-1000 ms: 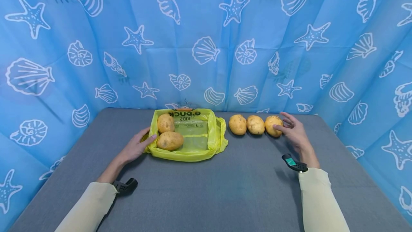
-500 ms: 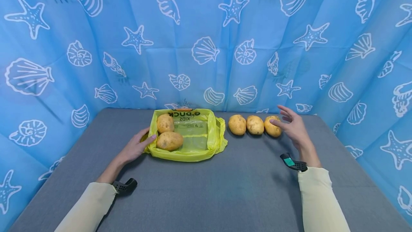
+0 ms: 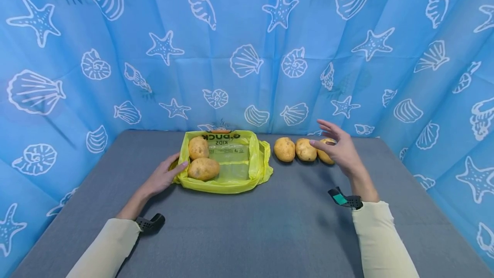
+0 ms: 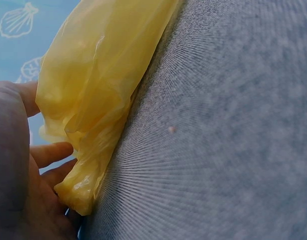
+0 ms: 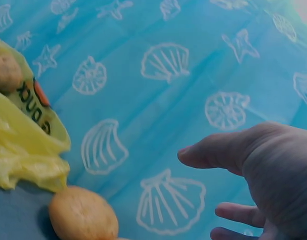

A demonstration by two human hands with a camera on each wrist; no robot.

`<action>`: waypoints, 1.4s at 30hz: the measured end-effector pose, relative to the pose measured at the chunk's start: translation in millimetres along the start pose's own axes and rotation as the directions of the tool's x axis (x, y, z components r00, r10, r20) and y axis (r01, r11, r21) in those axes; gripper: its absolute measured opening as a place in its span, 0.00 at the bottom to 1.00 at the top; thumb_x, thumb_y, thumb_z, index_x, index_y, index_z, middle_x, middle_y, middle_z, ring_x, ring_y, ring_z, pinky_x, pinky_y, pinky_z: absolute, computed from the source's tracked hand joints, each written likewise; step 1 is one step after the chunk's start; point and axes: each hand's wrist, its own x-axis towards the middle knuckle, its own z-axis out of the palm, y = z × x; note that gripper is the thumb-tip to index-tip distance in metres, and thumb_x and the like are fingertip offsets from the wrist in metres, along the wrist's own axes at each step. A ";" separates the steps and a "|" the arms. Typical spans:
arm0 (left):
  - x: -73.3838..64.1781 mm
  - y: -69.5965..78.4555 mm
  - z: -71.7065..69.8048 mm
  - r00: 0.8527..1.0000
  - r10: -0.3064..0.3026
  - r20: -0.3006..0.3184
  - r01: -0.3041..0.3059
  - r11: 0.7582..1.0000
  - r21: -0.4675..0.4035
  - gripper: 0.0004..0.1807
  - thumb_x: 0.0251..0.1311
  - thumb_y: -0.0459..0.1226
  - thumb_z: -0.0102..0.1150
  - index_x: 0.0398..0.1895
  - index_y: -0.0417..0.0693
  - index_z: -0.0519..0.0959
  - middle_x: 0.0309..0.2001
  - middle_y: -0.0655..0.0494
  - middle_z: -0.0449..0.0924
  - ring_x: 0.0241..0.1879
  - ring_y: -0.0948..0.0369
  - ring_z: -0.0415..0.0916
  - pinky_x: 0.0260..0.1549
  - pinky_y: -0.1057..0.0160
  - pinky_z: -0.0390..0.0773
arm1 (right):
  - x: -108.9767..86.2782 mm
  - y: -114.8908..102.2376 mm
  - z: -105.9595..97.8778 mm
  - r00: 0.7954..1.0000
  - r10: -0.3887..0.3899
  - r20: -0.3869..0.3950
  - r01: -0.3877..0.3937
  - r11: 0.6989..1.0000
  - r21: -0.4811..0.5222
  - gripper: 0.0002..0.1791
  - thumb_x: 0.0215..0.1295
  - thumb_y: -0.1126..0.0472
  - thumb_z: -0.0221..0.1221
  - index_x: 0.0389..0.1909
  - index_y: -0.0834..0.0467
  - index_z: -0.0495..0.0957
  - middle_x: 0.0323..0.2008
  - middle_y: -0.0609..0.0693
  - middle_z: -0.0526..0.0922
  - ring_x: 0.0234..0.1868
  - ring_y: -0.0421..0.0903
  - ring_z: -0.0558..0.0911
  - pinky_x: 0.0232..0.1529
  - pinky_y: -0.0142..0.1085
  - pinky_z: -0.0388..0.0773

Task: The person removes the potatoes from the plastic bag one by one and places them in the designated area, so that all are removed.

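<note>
A yellow-green plastic bag [image 3: 235, 187] lies mouth up with its rim folded outward. Inside, at its left end, are two potatoes, an upper potato [image 3: 198, 147] and a lower potato [image 3: 203, 169]. My left hand [image 3: 164, 176] holds the bag's left side, thumb over the rim and the other fingers against the outside. Right of the bag, three potatoes stand in a row: a left potato [image 3: 284, 149], a middle potato [image 3: 306, 151] and a right potato [image 3: 323, 156], partly hidden. My right hand [image 3: 341, 147] hovers in front of the right two, fingers spread and holding nothing.
Grey cloth covers the table [image 3: 247, 235]. Behind it and at both sides hangs a blue curtain [image 3: 247, 93] with white shells and starfish. A black band [image 3: 345, 200] with a camera mount is on the right wrist, another band [image 3: 150, 223] on the left.
My right hand has left the right-hand potato, risen and moved left over the row. That potato stays in its place. My left hand and the bag have not visibly moved.
</note>
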 end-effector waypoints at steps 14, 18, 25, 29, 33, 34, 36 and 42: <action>-0.5 -0.3 1.6 1.000 -0.011 -0.003 0.011 1.000 0.004 0.39 0.78 0.53 0.46 0.79 0.35 0.53 0.76 0.29 0.52 0.75 0.34 0.47 0.69 0.30 0.47 | 5.1 -33.3 41.7 0.975 -0.175 0.134 0.180 0.983 -0.024 0.37 0.65 0.62 0.68 0.74 0.57 0.66 0.74 0.56 0.65 0.71 0.61 0.65 0.66 0.63 0.62; -0.5 -1.1 0.6 1.000 -0.005 -0.003 0.005 1.000 0.006 0.39 0.78 0.53 0.46 0.79 0.35 0.53 0.76 0.29 0.52 0.74 0.33 0.47 0.69 0.30 0.46 | 8.4 -39.9 52.7 0.963 -0.198 0.180 0.204 0.979 -0.010 0.37 0.65 0.62 0.69 0.74 0.57 0.67 0.73 0.56 0.66 0.70 0.60 0.67 0.66 0.63 0.64; -0.1 -0.9 -0.4 1.000 -0.002 0.001 0.002 1.000 0.009 0.39 0.78 0.53 0.45 0.79 0.34 0.53 0.75 0.28 0.52 0.74 0.33 0.48 0.69 0.30 0.47 | 11.3 -50.8 74.6 0.944 -0.220 0.245 0.222 0.975 0.021 0.38 0.63 0.61 0.69 0.73 0.55 0.67 0.73 0.55 0.66 0.70 0.58 0.67 0.66 0.61 0.65; 0.5 -1.2 -0.5 1.000 0.003 -0.002 -0.003 1.000 0.010 0.39 0.78 0.52 0.46 0.79 0.34 0.53 0.75 0.28 0.52 0.74 0.33 0.48 0.69 0.30 0.48 | 15.1 -55.4 92.0 0.926 -0.251 0.283 0.248 0.968 0.047 0.38 0.64 0.62 0.69 0.74 0.57 0.67 0.73 0.55 0.67 0.69 0.59 0.68 0.66 0.61 0.65; 1.1 -1.5 -0.5 1.000 -0.005 -0.004 0.005 1.000 0.010 0.39 0.78 0.52 0.46 0.79 0.35 0.54 0.75 0.29 0.52 0.74 0.33 0.48 0.69 0.30 0.48 | 19.0 -60.0 111.8 0.908 -0.265 0.324 0.258 0.964 0.065 0.37 0.64 0.61 0.69 0.74 0.55 0.67 0.72 0.54 0.68 0.68 0.59 0.70 0.65 0.62 0.66; 1.2 -1.6 -0.5 1.000 -0.007 -0.004 0.007 1.000 0.011 0.39 0.78 0.52 0.46 0.79 0.35 0.54 0.75 0.29 0.52 0.74 0.33 0.48 0.69 0.30 0.48 | 20.0 -61.0 117.0 0.905 -0.264 0.334 0.256 0.964 0.069 0.37 0.64 0.60 0.69 0.74 0.55 0.67 0.72 0.54 0.69 0.67 0.59 0.70 0.65 0.62 0.66; 1.2 -1.8 -0.6 1.000 -0.011 -0.004 0.011 1.000 0.011 0.39 0.78 0.53 0.46 0.79 0.35 0.54 0.76 0.29 0.52 0.74 0.34 0.48 0.69 0.30 0.48 | 21.9 -62.6 127.0 0.898 -0.265 0.352 0.253 0.964 0.079 0.37 0.64 0.60 0.69 0.73 0.54 0.68 0.71 0.54 0.69 0.67 0.59 0.70 0.64 0.62 0.66; 1.0 -2.5 -0.8 1.000 0.007 -0.005 -0.007 1.000 -0.001 0.38 0.78 0.52 0.47 0.79 0.36 0.54 0.76 0.30 0.53 0.74 0.34 0.48 0.69 0.30 0.47 | 26.5 -65.9 156.1 0.874 -0.274 0.401 0.262 0.961 0.086 0.36 0.65 0.59 0.69 0.73 0.54 0.68 0.71 0.54 0.69 0.67 0.58 0.71 0.63 0.58 0.70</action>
